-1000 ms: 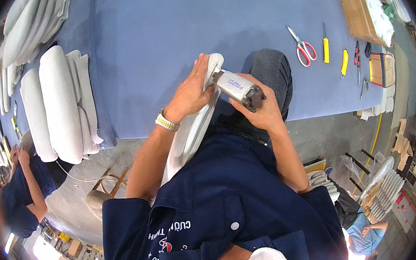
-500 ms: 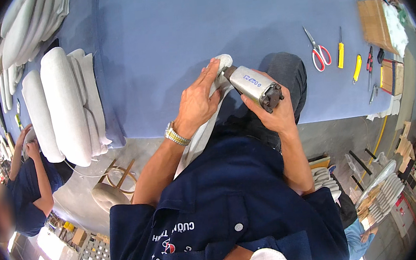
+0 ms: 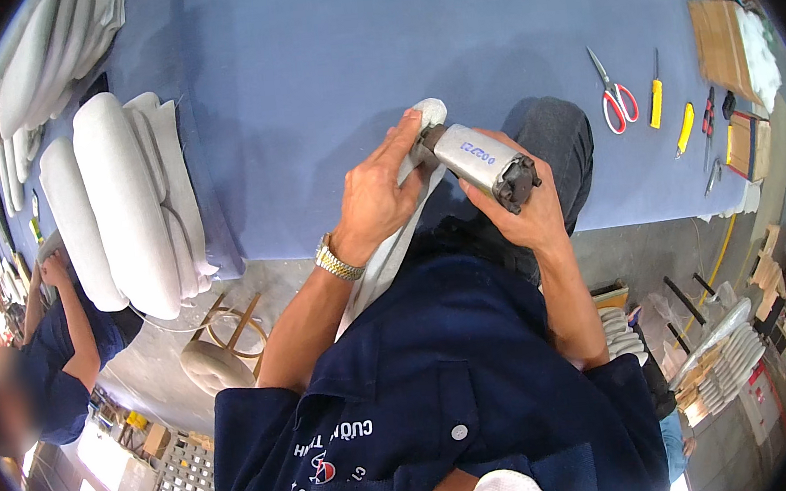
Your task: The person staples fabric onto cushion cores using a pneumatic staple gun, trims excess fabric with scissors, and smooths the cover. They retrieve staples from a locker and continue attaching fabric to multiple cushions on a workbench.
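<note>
I see left hand (image 3: 377, 191) clamped on padded white panel (image 3: 393, 245), steadying it | right hand (image 3: 525, 210) wrapped around grey pneumatic stapler (image 3: 479, 158), nose against the panel edge

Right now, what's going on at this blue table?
A person in a dark blue jacket is working at the edge of a blue table. The right hand grips a grey power tool, its nose against a pale padded piece that the left hand steadies. More padded pieces are stacked on the table's left. Red-handled scissors and yellow knives lie to the right. Another person works at lower left.
</note>
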Tool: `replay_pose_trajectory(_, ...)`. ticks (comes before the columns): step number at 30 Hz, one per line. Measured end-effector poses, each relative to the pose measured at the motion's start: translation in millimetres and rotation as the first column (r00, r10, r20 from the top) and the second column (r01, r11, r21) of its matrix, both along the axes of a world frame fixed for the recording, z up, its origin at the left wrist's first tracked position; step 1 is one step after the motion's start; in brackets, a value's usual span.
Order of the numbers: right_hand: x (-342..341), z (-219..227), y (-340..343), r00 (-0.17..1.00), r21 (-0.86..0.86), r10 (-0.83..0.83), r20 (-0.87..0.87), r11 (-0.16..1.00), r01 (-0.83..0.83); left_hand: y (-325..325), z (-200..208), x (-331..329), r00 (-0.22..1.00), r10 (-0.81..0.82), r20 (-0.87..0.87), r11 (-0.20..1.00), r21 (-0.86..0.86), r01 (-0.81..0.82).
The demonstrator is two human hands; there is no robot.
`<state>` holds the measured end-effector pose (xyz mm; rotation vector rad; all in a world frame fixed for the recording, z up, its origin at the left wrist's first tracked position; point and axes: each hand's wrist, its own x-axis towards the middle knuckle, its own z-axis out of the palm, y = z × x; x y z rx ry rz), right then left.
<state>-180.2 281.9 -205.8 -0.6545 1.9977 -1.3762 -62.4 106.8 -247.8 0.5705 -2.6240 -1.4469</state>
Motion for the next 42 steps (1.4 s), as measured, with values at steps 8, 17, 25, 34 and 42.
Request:
replay_pose_trajectory(8,-5,9,-8,0.999,0.039,0.036,-0.008,0.999,-0.035,-4,3,-4,1.000,0.003,-0.017,0.999,0.038,-0.002)
replay_pose_trajectory(17,-26,7,-11,0.982,0.134,0.173,-0.068,0.977,-0.163,5,4,-6,0.998,0.051,0.037,0.999,0.000,-0.051)
replay_pose_trajectory(25,-17,2,-10,0.986,0.140,0.141,-0.093,0.982,-0.128,3,6,-4,0.995,0.024,0.097,0.998,0.051,-0.030)
replay_pose_trajectory(34,-4,-4,7,0.991,0.100,0.087,-0.101,0.992,-0.077,-38,-35,4,0.967,-0.103,0.234,0.767,0.637,-0.073)
replay_pose_trajectory(42,5,-11,16,0.998,0.099,-0.009,-0.062,0.995,0.015,1,-16,9,0.943,-0.214,0.255,0.963,0.216,0.160)
